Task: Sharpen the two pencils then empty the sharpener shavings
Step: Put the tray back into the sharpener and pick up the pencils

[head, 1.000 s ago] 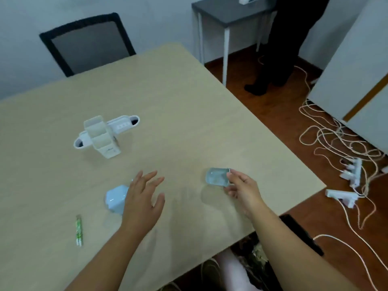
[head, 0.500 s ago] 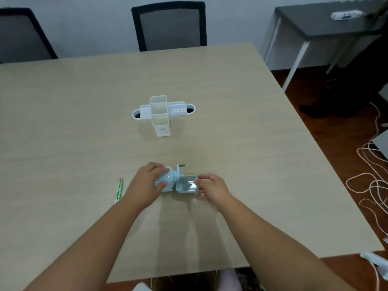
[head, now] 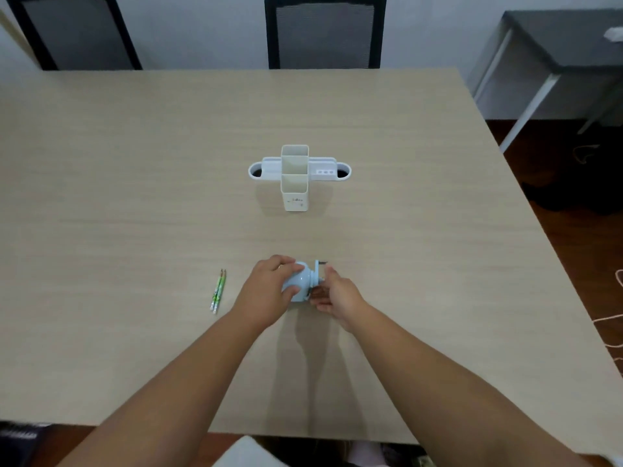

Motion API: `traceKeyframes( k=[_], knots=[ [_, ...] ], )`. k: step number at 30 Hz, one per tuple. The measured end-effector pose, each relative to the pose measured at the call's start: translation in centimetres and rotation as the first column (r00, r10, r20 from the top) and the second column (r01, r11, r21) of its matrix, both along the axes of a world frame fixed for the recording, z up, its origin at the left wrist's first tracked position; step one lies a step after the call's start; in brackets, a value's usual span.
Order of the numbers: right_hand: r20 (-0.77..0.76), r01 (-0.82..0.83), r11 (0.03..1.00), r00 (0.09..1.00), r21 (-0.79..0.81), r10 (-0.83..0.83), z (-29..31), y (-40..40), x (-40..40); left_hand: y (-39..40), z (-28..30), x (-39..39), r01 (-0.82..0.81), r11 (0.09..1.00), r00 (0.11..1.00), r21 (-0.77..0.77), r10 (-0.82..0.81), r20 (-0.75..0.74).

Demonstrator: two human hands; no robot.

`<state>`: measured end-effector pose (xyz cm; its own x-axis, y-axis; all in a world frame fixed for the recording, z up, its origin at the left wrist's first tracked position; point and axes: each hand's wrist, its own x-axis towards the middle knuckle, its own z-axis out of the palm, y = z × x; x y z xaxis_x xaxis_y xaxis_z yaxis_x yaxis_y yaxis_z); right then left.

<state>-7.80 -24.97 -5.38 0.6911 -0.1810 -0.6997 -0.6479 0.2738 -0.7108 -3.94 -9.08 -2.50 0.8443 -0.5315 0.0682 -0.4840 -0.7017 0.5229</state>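
- Head view, only one: pale blue sharpener (head: 301, 281) sits on the table (head: 135, 197) near the front edge, right in front of the person, btwn both hands.
- Left hand (head: 269, 291) wrapped over the rounded body from the left, fingers curled on top, thumb on the near side – grasping the sharpener, pinning it down.
- Right hand (head: 338, 294) up against the sharpener's right end, where the shavings drawer would sit. Fingers curl toward that end & touch it, but whether they're clamped on anything or just pressing – can't tell, hidden by the hand itself.
- Small dark crank/stub pokes out at the top right of the body, just above the right hand.
- Two green pencils (head: 218, 291) lie side by side, touching, left of the left hand & apart from it; tips point away from the person. Look sharpened, but too small to be sure.
- White desk organiser (head: 295, 176) stands mid-table, well apart from the hands.
- Handling, my guess: sharpener is light hollow plastic, stiff, smooth so a bit slippery; would skid if pushed w/o a hold. Best grip = around the round body w/ one hand, other hand working the drawer end.
- Drawer prob thin clear plastic, friction fit; needs a straight push/pull, not a twist.
- Pencils: light, rigid, tips brittle – take by the mid-shaft.
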Motion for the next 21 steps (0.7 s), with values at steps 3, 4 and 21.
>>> traceKeyframes(
  k=[3,4,21],
  knots=[
    [-0.019,-0.01,1.0,1.0,-0.002,0.01,0.4,0.7,0.0,0.0,0.0,0.0,-0.014,1.0,1.0,-0.005,0.014,-0.022],
    [-0.021,-0.001,1.0,1.0,0.003,0.002,0.4,0.7,-0.1,0.1,0.1,0.1,-0.006,1.0,1.0,-0.007,0.006,-0.022],
    [0.622,0.204,0.815,0.75,-0.542,0.226,5.2,7.5,-2.4,12.2,-3.0,3.7,-0.718,0.694,0.636,0.05,0.683,-0.359]
  ],
)
